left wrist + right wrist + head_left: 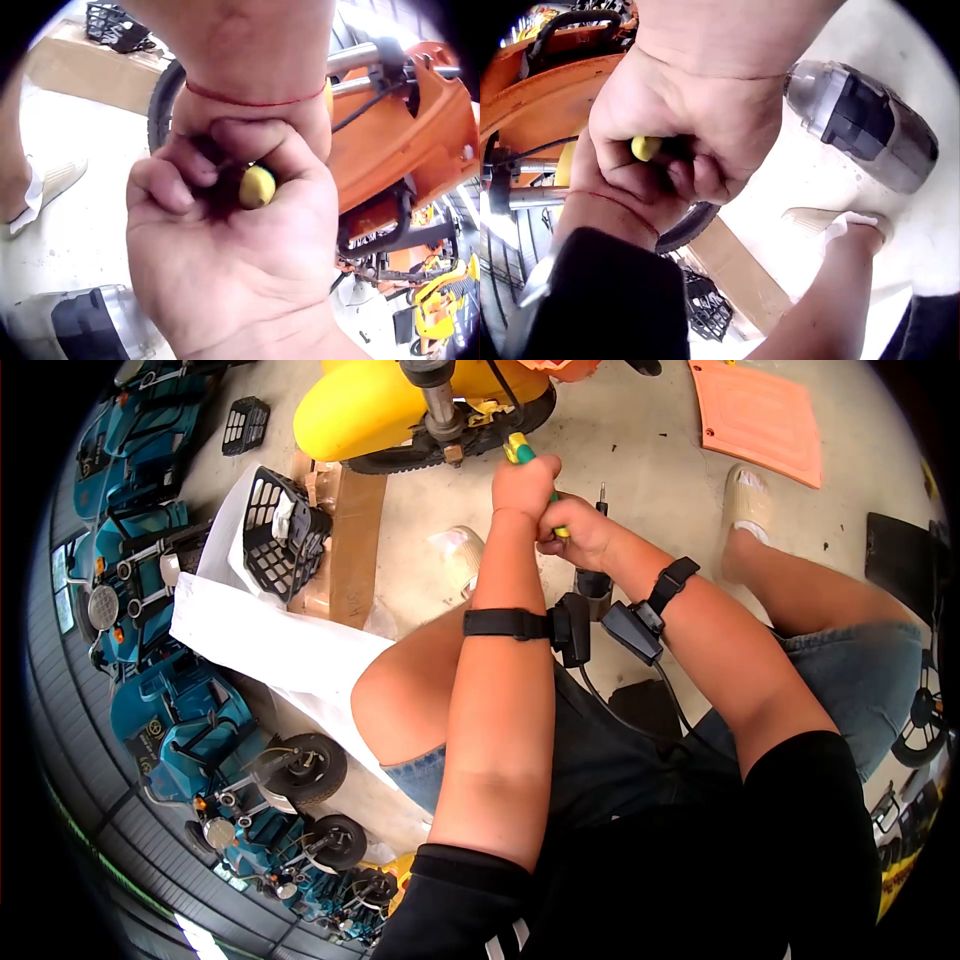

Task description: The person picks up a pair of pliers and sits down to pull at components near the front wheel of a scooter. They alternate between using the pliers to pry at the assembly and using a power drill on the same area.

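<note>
The left hand (525, 487) and the right hand (583, 532) are both closed around a green-and-yellow tool (521, 452), set close together in front of the person. One end of the tool sticks out past the left hand, toward a tyre (395, 461); whether it touches anything there cannot be told. A yellow end shows out of the right hand's curled fingers. Most of the tool is hidden in the grip, so its kind is unclear.

Beyond the hands, the tyre sits under a yellow fender (345, 410), beside a fork leg (440, 412). A drill (866, 124) is near the right hand, with pale floor (640, 455) around it. A red string (255, 103) circles the left wrist, and each forearm wears a black strap.

To the left, a black basket (270, 530) stands on white sheeting (290, 635), next to a cardboard box (357, 545). A smaller black basket (246, 426) is farther off, near a row of teal scooters (185, 710). To the right, an orange panel (758, 420) lies on the floor. The person's legs are spread, with a pale shoe (748, 500) on the right foot.
</note>
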Motion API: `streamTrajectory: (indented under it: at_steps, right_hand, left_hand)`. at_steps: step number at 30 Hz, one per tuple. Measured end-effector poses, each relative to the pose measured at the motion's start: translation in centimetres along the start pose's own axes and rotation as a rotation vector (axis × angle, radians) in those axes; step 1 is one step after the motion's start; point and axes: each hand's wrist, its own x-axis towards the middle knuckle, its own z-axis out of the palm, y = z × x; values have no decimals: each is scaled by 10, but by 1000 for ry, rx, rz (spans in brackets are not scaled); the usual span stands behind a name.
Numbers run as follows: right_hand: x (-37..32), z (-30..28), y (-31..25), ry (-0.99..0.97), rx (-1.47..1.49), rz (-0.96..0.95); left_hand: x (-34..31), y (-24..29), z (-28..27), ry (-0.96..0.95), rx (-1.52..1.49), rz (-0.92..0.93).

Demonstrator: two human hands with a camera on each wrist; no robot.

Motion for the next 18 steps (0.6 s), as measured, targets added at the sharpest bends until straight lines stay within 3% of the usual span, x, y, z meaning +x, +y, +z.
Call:
streamTrajectory:
  at_steps: [2, 3, 6, 10, 13, 18]
  right_hand:
    - [-7, 18, -4, 167, -193, -62]
    - [-6, 19, -11, 97, -313, -5]
    - [-10, 33, -16, 200, -469, 75]
    - [-17, 42, -13, 291, -484, 9]
    - [-21, 53, -7, 403, -677, 50]
    - [-1, 47, 3, 612, -896, -45]
  left_hand:
    - [22, -32, -1, -151, -267, 61]
    - [17, -28, -4, -182, -292, 90]
    - [-6, -14, -8, -112, -365, 53]
    - [12, -29, -8, -89, -219, 188]
    - [-5, -30, -18, -255, -438, 54]
    - [0, -32, -21, -323, -660, 50]
